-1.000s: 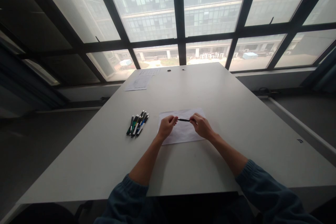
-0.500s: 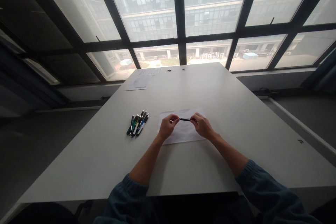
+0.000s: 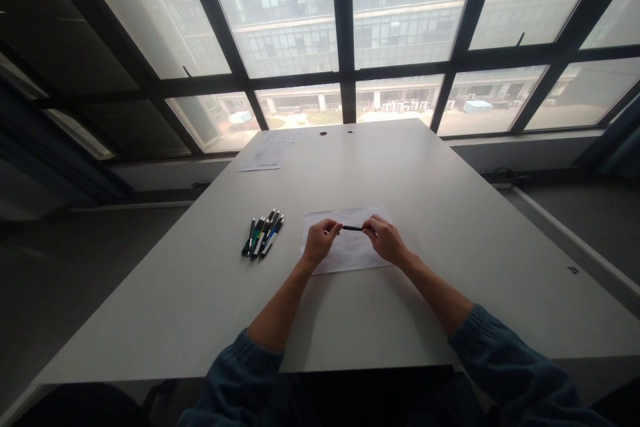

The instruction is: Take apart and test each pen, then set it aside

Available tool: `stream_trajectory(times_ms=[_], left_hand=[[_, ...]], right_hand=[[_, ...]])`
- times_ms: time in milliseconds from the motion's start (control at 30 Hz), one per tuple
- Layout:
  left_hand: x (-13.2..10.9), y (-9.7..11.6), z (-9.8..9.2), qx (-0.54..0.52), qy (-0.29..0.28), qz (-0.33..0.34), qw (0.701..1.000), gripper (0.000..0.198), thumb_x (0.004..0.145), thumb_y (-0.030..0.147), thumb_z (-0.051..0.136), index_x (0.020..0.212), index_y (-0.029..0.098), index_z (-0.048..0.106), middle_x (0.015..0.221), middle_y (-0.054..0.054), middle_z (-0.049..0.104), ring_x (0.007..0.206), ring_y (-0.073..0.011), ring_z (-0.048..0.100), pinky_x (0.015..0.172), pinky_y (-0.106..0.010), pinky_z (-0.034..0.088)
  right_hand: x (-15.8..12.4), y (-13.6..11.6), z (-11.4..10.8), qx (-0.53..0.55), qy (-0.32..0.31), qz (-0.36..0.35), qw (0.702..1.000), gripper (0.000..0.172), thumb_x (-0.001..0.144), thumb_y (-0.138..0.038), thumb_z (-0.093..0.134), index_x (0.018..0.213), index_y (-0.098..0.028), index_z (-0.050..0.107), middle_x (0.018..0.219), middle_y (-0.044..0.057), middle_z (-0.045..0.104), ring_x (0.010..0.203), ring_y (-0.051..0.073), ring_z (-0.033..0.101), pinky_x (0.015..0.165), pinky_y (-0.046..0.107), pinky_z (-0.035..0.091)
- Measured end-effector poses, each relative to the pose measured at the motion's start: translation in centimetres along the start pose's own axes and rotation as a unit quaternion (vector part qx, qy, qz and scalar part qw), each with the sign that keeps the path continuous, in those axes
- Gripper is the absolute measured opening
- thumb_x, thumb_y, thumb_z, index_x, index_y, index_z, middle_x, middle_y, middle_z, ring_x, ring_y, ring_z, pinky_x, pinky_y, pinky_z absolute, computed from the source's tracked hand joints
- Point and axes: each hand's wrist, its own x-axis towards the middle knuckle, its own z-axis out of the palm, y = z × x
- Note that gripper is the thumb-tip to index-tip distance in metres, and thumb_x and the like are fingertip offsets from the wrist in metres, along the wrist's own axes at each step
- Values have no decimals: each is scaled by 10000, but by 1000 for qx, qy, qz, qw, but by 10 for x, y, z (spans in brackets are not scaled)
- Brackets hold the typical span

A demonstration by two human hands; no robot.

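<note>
A thin black pen (image 3: 353, 228) is held level between both hands, just above a white sheet of paper (image 3: 350, 255) on the grey table (image 3: 425, 187). My left hand (image 3: 320, 243) pinches its left end with curled fingers. My right hand (image 3: 386, 241) grips its right end, fingers closed. Both wrists rest over the paper. A bundle of several pens (image 3: 262, 236), black, green, blue and white, lies on the table to the left of my left hand.
Printed papers (image 3: 267, 153) lie at the table's far left corner. Two small dark round holes (image 3: 323, 133) sit near the far edge. A wall of large windows with dark frames (image 3: 345, 33) stands beyond the table.
Almost nothing has moved. The hands have edged slightly closer together along the pen, so less of the pen shows between them.
</note>
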Motion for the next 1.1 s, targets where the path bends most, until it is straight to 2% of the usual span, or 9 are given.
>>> stream_trajectory(times_ms=[200, 333, 433, 533, 633, 867, 1000, 1100], left_hand=[[-1, 2, 2, -10, -2, 17, 1000, 272, 846, 441, 627, 858, 178, 699, 826, -51, 721, 711, -172, 633, 639, -270, 476], [-1, 3, 1, -7, 10, 19, 1000, 293, 851, 453, 626, 943, 182, 687, 830, -42, 710, 704, -161, 624, 637, -261, 476], [0, 3, 0, 18, 18, 19, 1000, 341, 871, 498, 586, 842, 172, 683, 736, -27, 686, 664, -157, 604, 638, -262, 460], [0, 4, -1, 31, 1, 13, 999, 407, 890, 515, 547, 721, 165, 672, 637, -16, 653, 611, -153, 592, 625, -264, 443], [-1, 4, -1, 18, -10, 10, 1000, 388, 893, 491, 549, 735, 163, 683, 646, -22, 662, 619, -155, 603, 616, -264, 443], [-1, 7, 0, -12, -12, 27, 999, 229, 846, 401, 623, 885, 182, 680, 841, -50, 706, 746, -172, 627, 629, -263, 465], [-2, 5, 0, -9, -23, 24, 999, 285, 829, 455, 646, 916, 185, 672, 798, -33, 684, 694, -157, 596, 593, -249, 446], [-2, 2, 0, 13, -24, 17, 999, 337, 854, 503, 605, 807, 175, 667, 715, -19, 661, 647, -147, 568, 590, -250, 433]], right_hand=[[1, 0, -1, -3, 3, 7, 1000, 70, 912, -174, 566, 910, -213, 624, 919, 44, 631, 808, 176, 583, 729, 282, 443], [1, 1, -1, -2, 7, 10, 1000, 72, 913, -177, 564, 911, -213, 626, 914, 44, 630, 811, 176, 583, 732, 279, 445], [1, 1, -1, 1, 4, 7, 1000, 69, 916, -179, 564, 907, -213, 623, 914, 43, 629, 817, 175, 586, 743, 277, 446], [0, 1, -1, 4, -1, 5, 1000, 66, 919, -177, 563, 907, -212, 618, 925, 41, 628, 816, 171, 588, 747, 274, 447], [0, 0, -1, 5, -4, 2, 1000, 68, 918, -168, 562, 906, -211, 614, 925, 38, 626, 814, 168, 587, 745, 270, 446], [0, 1, -2, 0, 2, 7, 1000, 75, 924, -175, 551, 911, -214, 615, 926, 41, 628, 808, 172, 585, 730, 273, 441], [0, 0, -2, 4, 3, 5, 1000, 84, 929, -177, 542, 922, -218, 616, 930, 44, 629, 815, 174, 585, 737, 275, 444], [0, -1, -2, 5, -2, -1, 1000, 89, 931, -178, 542, 929, -219, 620, 934, 46, 629, 818, 175, 585, 736, 274, 444]])
